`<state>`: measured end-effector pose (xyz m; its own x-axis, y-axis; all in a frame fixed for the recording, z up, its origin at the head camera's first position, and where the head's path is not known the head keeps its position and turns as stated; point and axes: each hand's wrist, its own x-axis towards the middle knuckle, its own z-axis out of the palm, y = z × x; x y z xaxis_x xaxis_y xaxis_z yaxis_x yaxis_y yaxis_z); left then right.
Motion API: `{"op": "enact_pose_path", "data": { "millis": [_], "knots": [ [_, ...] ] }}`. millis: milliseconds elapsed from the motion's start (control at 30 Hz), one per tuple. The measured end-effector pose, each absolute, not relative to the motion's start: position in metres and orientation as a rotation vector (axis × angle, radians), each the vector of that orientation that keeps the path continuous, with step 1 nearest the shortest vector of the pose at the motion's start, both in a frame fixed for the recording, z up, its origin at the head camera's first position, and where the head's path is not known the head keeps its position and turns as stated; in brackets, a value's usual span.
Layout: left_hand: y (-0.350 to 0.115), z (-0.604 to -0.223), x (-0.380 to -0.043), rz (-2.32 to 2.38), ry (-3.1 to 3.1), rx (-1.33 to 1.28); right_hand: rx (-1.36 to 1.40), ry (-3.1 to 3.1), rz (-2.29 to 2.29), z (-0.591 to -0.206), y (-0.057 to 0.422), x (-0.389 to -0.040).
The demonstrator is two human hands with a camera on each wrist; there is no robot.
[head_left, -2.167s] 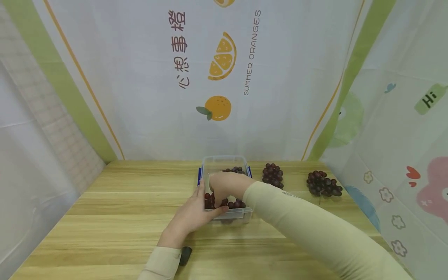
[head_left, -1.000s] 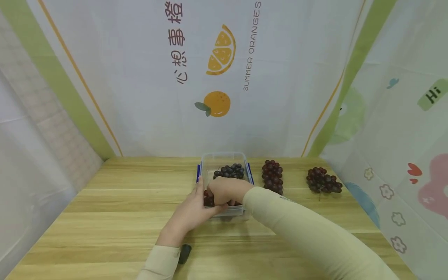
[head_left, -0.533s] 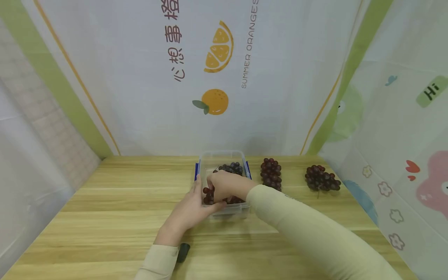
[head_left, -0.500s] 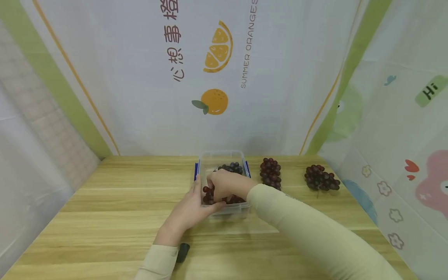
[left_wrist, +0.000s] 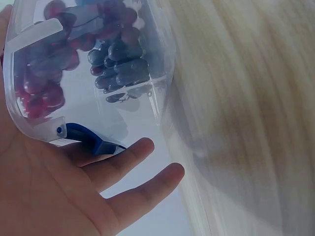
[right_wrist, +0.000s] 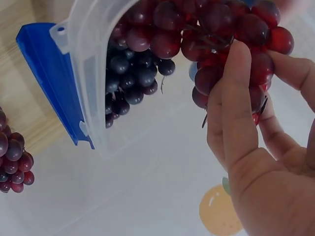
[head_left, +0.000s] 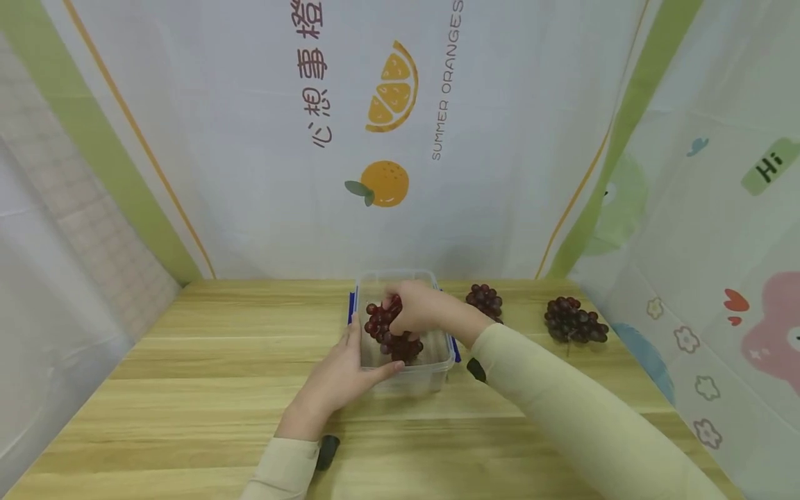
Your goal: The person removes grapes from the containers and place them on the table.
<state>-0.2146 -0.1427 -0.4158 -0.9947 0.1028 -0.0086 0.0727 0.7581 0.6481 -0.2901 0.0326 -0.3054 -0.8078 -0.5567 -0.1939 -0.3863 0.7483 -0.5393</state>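
Note:
A clear plastic container (head_left: 415, 378) with blue side latches stands open-topped at the back middle of the table. My right hand (head_left: 417, 307) holds a bunch of red grapes (head_left: 378, 323) over its interior. In the right wrist view, my fingers curl around the grapes near their stems. A darker bunch of grapes (right_wrist: 130, 73) lies inside the container; my right hand hides it in the head view. My left hand (head_left: 334, 378) steadies the near left corner, thumb along the front rim. The left wrist view shows its fingers straight and spread beside a blue latch (left_wrist: 91, 137).
Two more bunches of grapes lie on the wooden table (head_left: 250, 389): one bunch (head_left: 484, 300) just right of the container, partly behind my right forearm, and another bunch (head_left: 573, 321) farther right. A printed cloth (head_left: 281, 229) hangs behind the table's back edge.
My right hand has risen and moved back and right from the container's near end, bringing the red grapes up with it. My left hand stays at the corner.

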Motion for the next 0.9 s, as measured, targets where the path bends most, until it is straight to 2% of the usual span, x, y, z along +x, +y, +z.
{"op": "enact_pose_path", "data": {
  "millis": [900],
  "knots": [
    [-0.142,-0.415,-0.215,1.07,2.889,0.143,-0.683,2.722,-0.983,-0.265,0.063,-0.26]
  ]
}}
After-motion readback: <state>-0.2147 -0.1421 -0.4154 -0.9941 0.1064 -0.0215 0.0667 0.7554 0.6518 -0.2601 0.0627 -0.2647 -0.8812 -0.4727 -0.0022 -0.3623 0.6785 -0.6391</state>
